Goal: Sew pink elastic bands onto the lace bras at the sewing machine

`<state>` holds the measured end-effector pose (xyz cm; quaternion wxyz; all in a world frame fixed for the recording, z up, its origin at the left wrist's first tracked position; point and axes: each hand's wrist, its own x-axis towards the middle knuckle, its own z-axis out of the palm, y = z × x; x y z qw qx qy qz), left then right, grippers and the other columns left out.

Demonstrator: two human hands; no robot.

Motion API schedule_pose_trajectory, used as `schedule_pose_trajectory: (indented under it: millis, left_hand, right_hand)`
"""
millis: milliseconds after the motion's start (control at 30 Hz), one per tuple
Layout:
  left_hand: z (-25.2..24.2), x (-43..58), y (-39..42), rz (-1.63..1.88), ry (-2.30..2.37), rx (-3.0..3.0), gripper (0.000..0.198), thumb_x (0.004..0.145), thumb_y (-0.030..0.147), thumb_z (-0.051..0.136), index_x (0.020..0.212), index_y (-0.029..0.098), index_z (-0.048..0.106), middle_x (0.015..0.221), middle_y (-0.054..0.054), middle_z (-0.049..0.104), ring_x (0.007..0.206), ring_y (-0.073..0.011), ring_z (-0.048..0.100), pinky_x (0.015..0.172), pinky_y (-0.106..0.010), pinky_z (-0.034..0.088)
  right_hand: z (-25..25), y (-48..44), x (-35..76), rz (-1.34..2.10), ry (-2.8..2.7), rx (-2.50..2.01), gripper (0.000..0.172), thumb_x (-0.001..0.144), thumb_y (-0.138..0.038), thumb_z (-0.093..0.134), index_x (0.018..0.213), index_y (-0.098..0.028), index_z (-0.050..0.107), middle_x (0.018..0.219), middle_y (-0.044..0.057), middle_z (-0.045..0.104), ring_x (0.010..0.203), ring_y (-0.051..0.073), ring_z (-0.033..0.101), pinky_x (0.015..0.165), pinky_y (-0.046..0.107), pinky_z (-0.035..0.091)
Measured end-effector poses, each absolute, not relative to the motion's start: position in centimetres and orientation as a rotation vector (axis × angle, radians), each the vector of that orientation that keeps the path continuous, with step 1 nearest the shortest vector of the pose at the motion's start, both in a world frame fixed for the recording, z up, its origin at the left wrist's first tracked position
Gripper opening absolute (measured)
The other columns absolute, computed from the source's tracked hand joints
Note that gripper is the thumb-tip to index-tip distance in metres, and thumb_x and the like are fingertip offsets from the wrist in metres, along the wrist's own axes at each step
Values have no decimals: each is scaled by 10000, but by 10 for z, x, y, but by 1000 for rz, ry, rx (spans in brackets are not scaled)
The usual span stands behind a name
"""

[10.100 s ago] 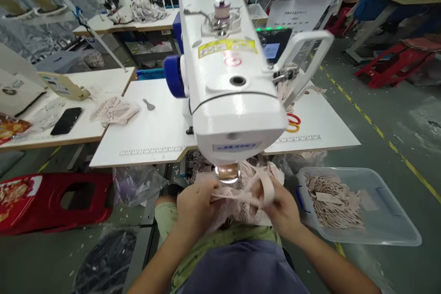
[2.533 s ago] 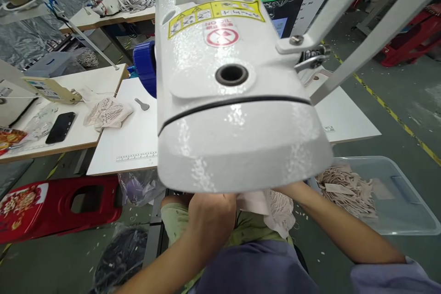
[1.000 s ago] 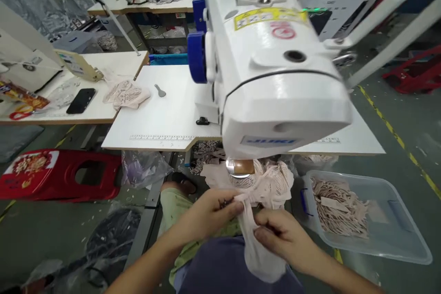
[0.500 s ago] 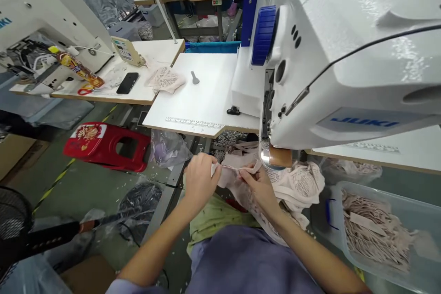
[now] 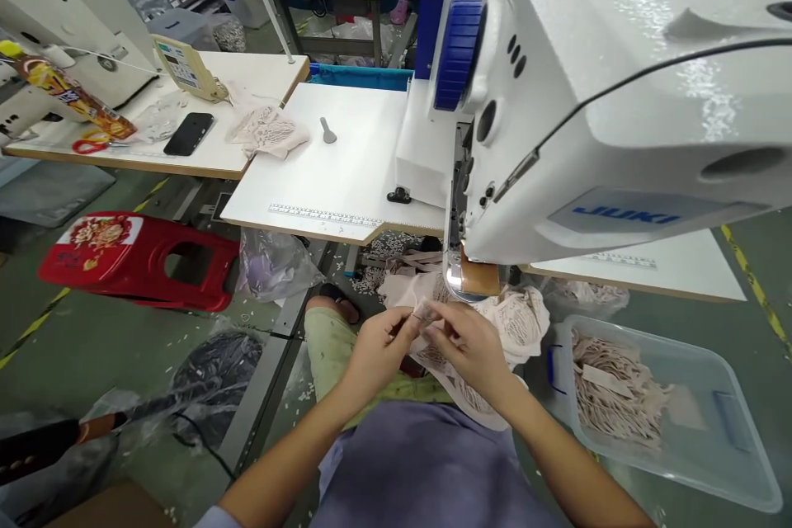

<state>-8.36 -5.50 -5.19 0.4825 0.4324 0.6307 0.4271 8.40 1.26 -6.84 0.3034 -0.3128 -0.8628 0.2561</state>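
My left hand (image 5: 382, 348) and my right hand (image 5: 471, 345) are close together above my lap, both pinching the edge of a pale pink lace fabric piece (image 5: 454, 384). The fabric drapes from my fingers down over my thigh. Just beyond my hands is the rounded metal sewing arm end (image 5: 458, 276) of a white sewing machine (image 5: 624, 140), with a brown patch on it. More pale lace fabric (image 5: 523, 322) hangs bunched beneath that arm end, to the right of my right hand. The exact spot between my fingertips is partly hidden.
A clear plastic bin (image 5: 699, 363) with beige strips stands on the right. A white worktable (image 5: 352, 157) carries a small grey tool (image 5: 327, 131). Left are a red stool (image 5: 148, 260), a phone (image 5: 189, 134), a drink bottle (image 5: 68, 91) and red-handled scissors (image 5: 92, 143).
My hands have come closer together; the fabric edge stretched between them is now bunched at my fingertips. The view has shifted, so the table and stool appear further left.
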Motion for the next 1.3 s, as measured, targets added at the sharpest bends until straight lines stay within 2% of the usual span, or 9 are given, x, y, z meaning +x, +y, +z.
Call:
schedule_pose_trajectory:
  millis: [100, 267, 433, 567, 633, 767, 1000, 1133, 1300]
  left_hand:
    - [-47, -80, -55, 1011, 1486, 988, 347, 933, 415, 449, 970, 173, 694, 855, -55, 696, 754, -179, 601, 662, -252, 450]
    - [-50, -72, -50, 975, 1583, 1076, 322, 931, 397, 428, 880, 178, 658, 766, -33, 648, 701, -166, 558, 632, -253, 420]
    - [-53, -62, -41, 960, 1636, 1164, 355, 914, 428, 398, 703, 193, 559, 638, 6, 553, 607, -142, 491, 579, -247, 374]
    - [-57, -62, -34, 944, 1633, 1198, 428, 862, 541, 452, 619, 198, 528, 555, 25, 487, 542, -133, 442, 525, -238, 349]
    - [-61, -65, -32, 948, 1658, 1232, 455, 867, 566, 451, 607, 200, 526, 534, 29, 466, 524, -132, 425, 507, -236, 333]
    - [-63, -64, -30, 892, 1652, 1342, 526, 882, 628, 433, 583, 203, 515, 515, 20, 460, 518, -140, 422, 509, -246, 325]
    - [-48, -62, -27, 812, 1537, 1266, 508, 880, 652, 435, 743, 195, 608, 684, -46, 639, 658, -202, 556, 588, -269, 408]
    - [-37, -61, -28, 785, 1474, 1193, 447, 907, 571, 423, 733, 192, 585, 710, -37, 604, 657, -185, 521, 601, -268, 383]
    - [-34, -61, -30, 835, 1432, 1049, 401, 903, 521, 462, 769, 174, 610, 674, 5, 509, 622, -140, 422, 584, -251, 335]
  right_hand:
    - [-69, 15, 78, 722, -2258, -886, 231, 981, -296, 515, 1116, -207, 680, 986, 92, 739, 802, 197, 705, 660, 299, 587]
    - [-76, 13, 76, 882, -2066, -960, 132, 932, -272, 589, 972, -231, 708, 883, 54, 727, 677, 169, 686, 580, 280, 578]
    - [-81, 11, 86, 612, -2138, -696, 210, 959, -170, 510, 939, -224, 712, 855, 49, 743, 779, 166, 702, 677, 279, 584]
    - [-81, 44, 122, 482, -2476, -733, 207, 930, -256, 541, 877, -283, 739, 878, -4, 753, 803, 133, 696, 720, 220, 574]
    - [-73, 87, 152, 374, -2529, -1030, 243, 928, -217, 503, 979, -260, 738, 963, 20, 753, 905, 154, 694, 815, 250, 571]
    - [-43, 192, 212, 85, -2308, -1675, 481, 899, -36, 338, 1330, -72, 551, 1343, 222, 586, 1250, 295, 544, 1045, 468, 437]
    - [-29, 237, 239, 136, -2550, -1883, 385, 915, -225, 553, 1277, -102, 592, 1152, 210, 680, 1024, 299, 643, 895, 364, 483]
    - [-36, 210, 243, 125, -2637, -1824, 408, 969, -206, 452, 1339, -61, 547, 1246, 238, 632, 1109, 320, 609, 953, 402, 447]
    - [-38, 197, 245, 29, -2603, -1839, 358, 987, -231, 474, 1273, -56, 600, 1035, 223, 686, 987, 295, 643, 800, 351, 446]
